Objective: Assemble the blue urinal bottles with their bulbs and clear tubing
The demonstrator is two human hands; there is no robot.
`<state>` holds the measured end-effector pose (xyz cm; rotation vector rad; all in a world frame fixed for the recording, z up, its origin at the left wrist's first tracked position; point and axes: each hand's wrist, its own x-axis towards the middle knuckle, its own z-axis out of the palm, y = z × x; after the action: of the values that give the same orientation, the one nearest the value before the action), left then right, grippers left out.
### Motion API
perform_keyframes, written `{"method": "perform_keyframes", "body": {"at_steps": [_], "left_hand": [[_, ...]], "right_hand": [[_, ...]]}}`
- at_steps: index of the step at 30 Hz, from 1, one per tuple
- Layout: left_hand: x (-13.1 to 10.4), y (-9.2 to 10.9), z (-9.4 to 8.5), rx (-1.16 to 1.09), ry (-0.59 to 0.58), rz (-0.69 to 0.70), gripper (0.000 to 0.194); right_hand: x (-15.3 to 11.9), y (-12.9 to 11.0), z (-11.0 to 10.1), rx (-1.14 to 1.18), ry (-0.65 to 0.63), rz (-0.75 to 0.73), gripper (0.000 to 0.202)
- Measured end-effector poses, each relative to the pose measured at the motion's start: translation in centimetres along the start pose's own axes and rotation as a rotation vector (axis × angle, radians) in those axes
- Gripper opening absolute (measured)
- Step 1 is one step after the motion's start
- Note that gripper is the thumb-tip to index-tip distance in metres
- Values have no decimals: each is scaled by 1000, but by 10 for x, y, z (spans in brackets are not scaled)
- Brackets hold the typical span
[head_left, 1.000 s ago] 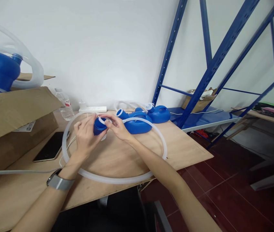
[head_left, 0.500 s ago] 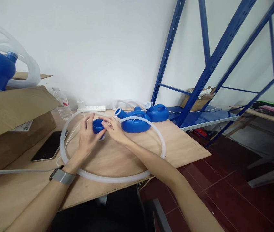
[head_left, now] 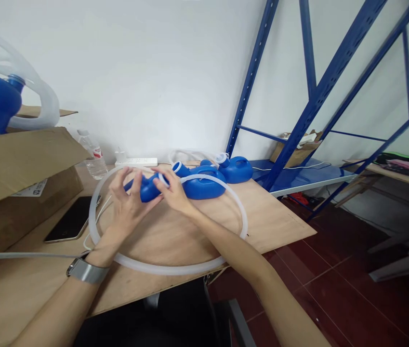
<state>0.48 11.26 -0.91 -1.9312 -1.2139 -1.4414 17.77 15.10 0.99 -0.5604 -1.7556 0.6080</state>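
One head-worn camera looks down across the desk (head_left: 265,221) from its near side. It faces the far white wall (head_left: 135,72).

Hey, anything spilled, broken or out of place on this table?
Nothing looks spilled or broken. Slightly untidy, though: the translucent hose loops out close to the front edge of the table, where it might snag.
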Motion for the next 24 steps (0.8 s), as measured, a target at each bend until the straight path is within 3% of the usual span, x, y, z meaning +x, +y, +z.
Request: {"method": "perform_keyframes", "body": {"at_steps": [3, 5, 7, 9, 13, 18, 24], "left_hand": [[7, 7, -7, -12, -7, -167, 104], [9, 12, -7, -129, -57, -240, 103], [10, 18, -6, -289, -164, -277, 91], [9, 23, -3, -408, -249, -337, 77], [8, 28, 1, -499, -249, -482, 72], [9, 27, 3, -550, -255, -488, 72], [8, 25, 0, -456, -223, -479, 69]], "right_hand": [[7, 5, -6, 217, 219, 232, 41], [10, 9, -9, 335, 266, 371, 44], [11, 12, -12, 375, 254, 421, 42], [12, 15, -15, 353, 236, 399, 35], [15, 19, -20, 306, 205, 341, 26], [18, 20, -22, 279, 224, 319, 27], [16, 14, -20, 357, 168, 275, 37]]}}
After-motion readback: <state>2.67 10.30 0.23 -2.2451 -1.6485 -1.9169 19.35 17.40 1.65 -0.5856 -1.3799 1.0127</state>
